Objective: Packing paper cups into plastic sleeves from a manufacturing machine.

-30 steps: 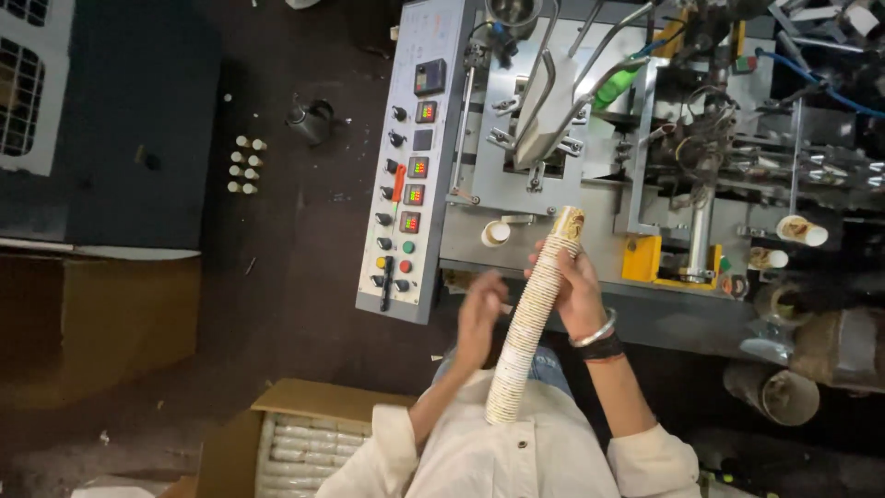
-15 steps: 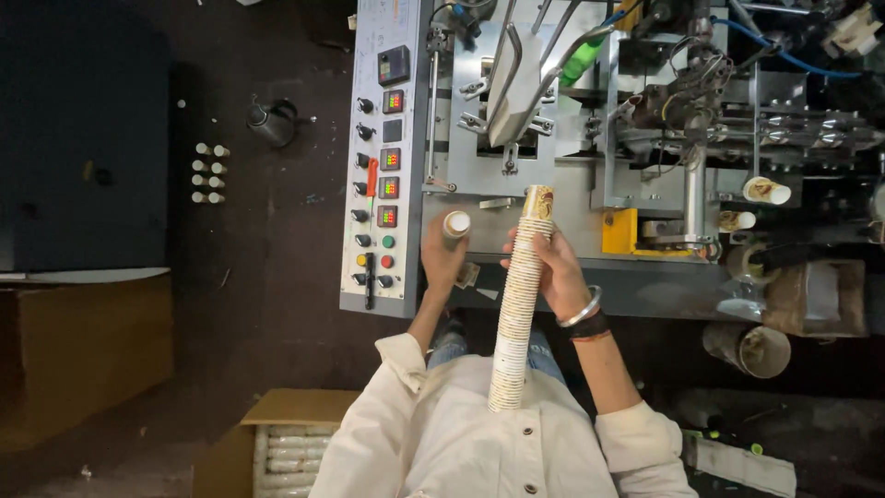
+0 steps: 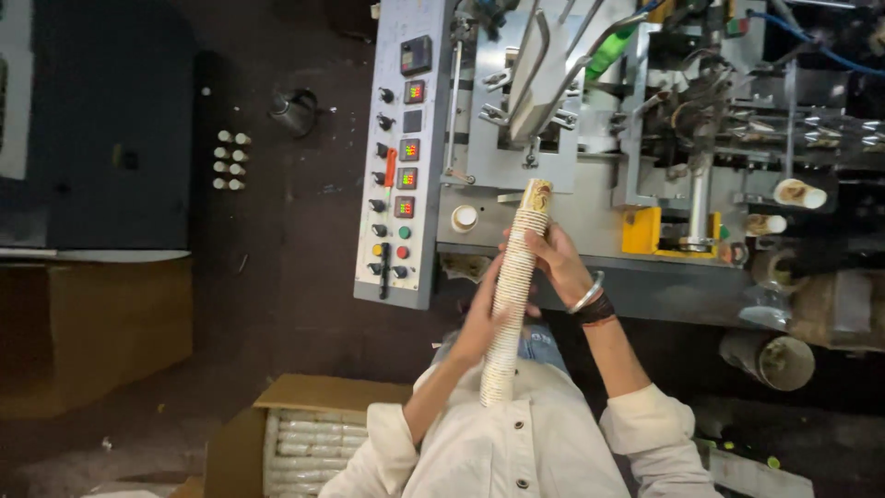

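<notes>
– Where is the stack of paper cups (image 3: pixel 514 295)?
– Before the machine (image 3: pixel 590 111); left hand (image 3: pixel 481 318) and right hand (image 3: pixel 553 263) both grasp it.
– How does it handle?
– Light, bendy, crushable, I think; hold at two spread points.

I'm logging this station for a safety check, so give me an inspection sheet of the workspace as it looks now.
Surface: dark floor; grey machine deck.
Job's things: long stack of nested paper cups, tilted, its lower end against the person's chest.
Clutter: single cup on the deck; open carton of cup stacks; small white pieces on the floor.
Grips: left hand and right hand both hold the stack.
Cables: blue hose on the machine.
Surroundings: control panel with knobs and buttons; dark cabinet.
</notes>
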